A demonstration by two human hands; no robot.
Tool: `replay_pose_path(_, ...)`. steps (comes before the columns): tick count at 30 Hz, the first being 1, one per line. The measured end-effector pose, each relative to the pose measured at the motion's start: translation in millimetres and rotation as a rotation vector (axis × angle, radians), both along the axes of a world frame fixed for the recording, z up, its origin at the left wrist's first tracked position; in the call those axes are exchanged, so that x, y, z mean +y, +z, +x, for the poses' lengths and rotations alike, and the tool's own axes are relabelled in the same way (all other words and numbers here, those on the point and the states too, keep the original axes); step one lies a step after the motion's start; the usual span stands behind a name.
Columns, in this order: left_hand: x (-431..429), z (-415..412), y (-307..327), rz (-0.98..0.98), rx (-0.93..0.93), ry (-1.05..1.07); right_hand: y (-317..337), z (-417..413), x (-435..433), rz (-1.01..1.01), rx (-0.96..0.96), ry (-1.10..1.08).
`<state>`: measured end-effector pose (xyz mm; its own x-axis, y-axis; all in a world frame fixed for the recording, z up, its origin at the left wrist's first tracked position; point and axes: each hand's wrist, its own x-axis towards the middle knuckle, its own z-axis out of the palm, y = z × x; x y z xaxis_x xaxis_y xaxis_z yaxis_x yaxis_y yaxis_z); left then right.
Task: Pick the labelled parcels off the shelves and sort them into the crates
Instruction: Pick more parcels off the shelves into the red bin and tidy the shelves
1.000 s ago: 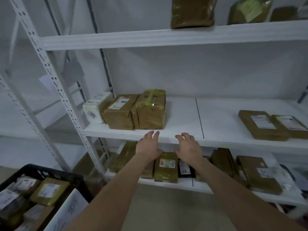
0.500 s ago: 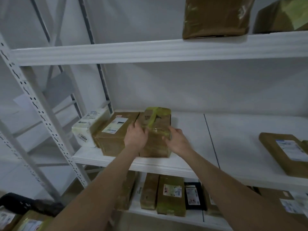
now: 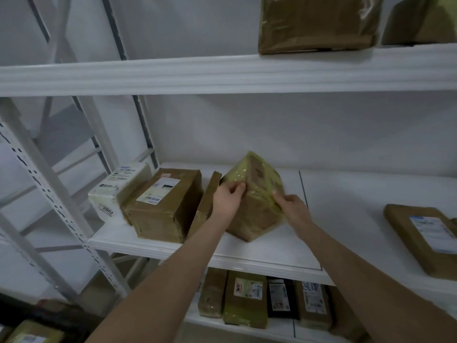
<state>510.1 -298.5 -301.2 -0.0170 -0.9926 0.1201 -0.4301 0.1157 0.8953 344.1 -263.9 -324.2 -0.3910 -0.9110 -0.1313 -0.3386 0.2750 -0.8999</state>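
Observation:
A brown parcel wrapped in yellowish tape [image 3: 257,201] stands tilted on one edge on the middle shelf [image 3: 284,246]. My left hand [image 3: 226,201] grips its left side and my right hand [image 3: 291,206] grips its right side. Left of it a thin flat brown parcel [image 3: 206,204] leans upright against a brown box with a white label [image 3: 163,204]. A white labelled box [image 3: 116,189] sits at the shelf's left end. At the bottom left, a corner of the black crate [image 3: 44,315] shows with labelled parcels inside.
Several labelled parcels [image 3: 247,298] lie on the lower shelf. A flat labelled parcel [image 3: 425,236] lies on the middle shelf at the right. Large brown parcels [image 3: 316,23] stand on the top shelf. A white perforated upright [image 3: 49,194] rises at the left.
Both hands reached up from below the shelf edge, took hold of the taped parcel, and have now tipped it up and turned it away from the parcels on its left.

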Motion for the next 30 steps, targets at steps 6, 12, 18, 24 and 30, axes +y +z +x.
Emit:
replay_pose_path(6, 3, -19, -32, 0.224, -0.146, 0.084, -18, -44, 20, 0.181, -0.305, -0.038)
replay_pose_path(12, 5, -31, -39, 0.264, 0.020, 0.042, -23, -57, 29, 0.254, -0.391, -0.016)
replay_pose_path(18, 0, -40, -42, 0.407, 0.051, 0.010, -19, -71, 33, 0.153, -0.407, -0.082)
replay_pose_path(24, 2, -43, -43, 0.423, 0.237, -0.018, -14, -80, 38, 0.134, -0.429, -0.039)
replay_pose_path(30, 19, -56, -31, 0.258, 0.306, -0.136, -1, -95, 43, 0.031, -0.427, -0.116)
